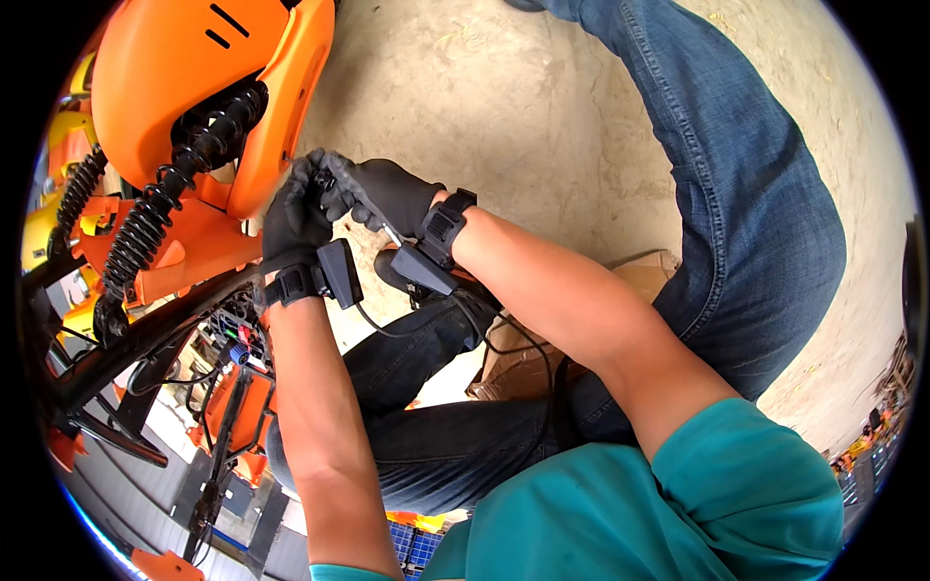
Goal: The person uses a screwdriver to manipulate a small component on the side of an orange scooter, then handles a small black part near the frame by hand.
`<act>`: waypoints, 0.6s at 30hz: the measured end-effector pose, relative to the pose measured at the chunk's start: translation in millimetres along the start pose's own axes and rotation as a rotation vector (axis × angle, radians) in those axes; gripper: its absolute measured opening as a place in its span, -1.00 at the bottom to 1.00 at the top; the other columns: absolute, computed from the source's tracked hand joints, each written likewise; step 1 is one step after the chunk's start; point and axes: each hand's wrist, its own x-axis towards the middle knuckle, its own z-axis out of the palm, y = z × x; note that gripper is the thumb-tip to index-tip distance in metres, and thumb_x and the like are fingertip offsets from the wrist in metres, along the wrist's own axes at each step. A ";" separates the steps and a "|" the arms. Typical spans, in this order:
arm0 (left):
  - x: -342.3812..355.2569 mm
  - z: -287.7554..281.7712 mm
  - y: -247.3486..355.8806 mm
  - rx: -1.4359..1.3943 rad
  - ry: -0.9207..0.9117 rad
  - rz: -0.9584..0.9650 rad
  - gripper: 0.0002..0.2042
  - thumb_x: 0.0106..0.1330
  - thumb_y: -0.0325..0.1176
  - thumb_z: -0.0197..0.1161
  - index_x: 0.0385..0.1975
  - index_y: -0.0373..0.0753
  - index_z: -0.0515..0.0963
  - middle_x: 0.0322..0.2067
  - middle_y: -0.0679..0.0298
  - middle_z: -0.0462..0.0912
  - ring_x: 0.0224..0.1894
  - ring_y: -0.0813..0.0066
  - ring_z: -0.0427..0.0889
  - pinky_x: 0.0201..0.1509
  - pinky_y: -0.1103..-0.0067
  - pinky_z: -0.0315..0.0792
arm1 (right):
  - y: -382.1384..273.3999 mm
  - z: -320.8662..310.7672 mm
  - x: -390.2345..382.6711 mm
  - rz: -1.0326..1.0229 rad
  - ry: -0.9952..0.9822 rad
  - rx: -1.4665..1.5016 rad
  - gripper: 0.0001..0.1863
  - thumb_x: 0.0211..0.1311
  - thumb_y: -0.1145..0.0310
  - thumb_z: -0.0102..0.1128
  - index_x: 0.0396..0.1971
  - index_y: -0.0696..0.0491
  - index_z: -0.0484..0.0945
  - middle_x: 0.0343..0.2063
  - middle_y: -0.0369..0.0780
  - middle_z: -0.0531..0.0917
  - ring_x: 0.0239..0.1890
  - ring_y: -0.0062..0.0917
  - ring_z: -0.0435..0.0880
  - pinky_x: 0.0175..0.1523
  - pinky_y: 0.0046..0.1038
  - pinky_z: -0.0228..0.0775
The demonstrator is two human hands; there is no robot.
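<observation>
Both my hands wear dark gloves and meet close together beside the lower edge of an orange body panel (281, 107) on a vehicle. My left hand (294, 218) has its fingers bent and closed near the panel's edge; what they hold, if anything, is hidden. My right hand (392, 194) is closed on a slim metal tool (392, 235), whose shiny end sticks out below the palm. Its far end disappears among the fingers of both hands, so its exact kind cannot be told.
A black coil-spring shock absorber (155, 208) stands left of my hands, above a black frame tube (145, 329). Loose wiring (242, 339) lies by my left forearm. Black boxes on the wrist straps trail a cable (387, 334). Cardboard (518, 373) lies beneath my legs on the concrete floor (465, 97).
</observation>
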 end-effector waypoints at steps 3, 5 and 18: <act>0.7 -6.6 3.4 -0.099 -0.186 -0.021 -0.67 0.37 -0.19 -0.02 -0.05 -0.31 0.40 -0.13 0.17 0.55 -0.14 0.38 0.55 -0.14 0.58 0.45 | 2.1 1.8 5.5 0.027 -0.081 0.134 -0.54 0.21 -0.05 0.04 -0.51 0.12 0.52 -0.65 -0.25 0.59 -0.68 -0.62 0.43 -0.57 -0.57 0.27; 1.6 5.2 3.6 -0.103 -0.111 0.000 -0.68 0.37 -0.20 -0.01 -0.05 -0.31 0.41 -0.12 0.17 0.55 -0.16 0.38 0.55 -0.18 0.60 0.45 | 13.4 4.6 16.1 -0.245 0.080 -0.066 -0.62 0.16 0.07 0.12 -0.46 0.15 0.51 -0.61 -0.22 0.60 -0.58 -0.59 0.51 -0.46 -0.55 0.35; 0.9 -6.1 -2.7 -0.126 -0.163 0.039 -0.71 0.34 -0.25 0.01 -0.04 -0.27 0.41 -0.04 0.16 0.50 -0.20 0.44 0.52 -0.30 0.63 0.39 | 1.6 -0.2 2.0 -0.053 -0.100 0.101 -0.56 0.25 0.00 -0.07 -0.54 0.08 0.53 -0.62 -0.29 0.59 -0.64 -0.68 0.37 -0.56 -0.59 0.24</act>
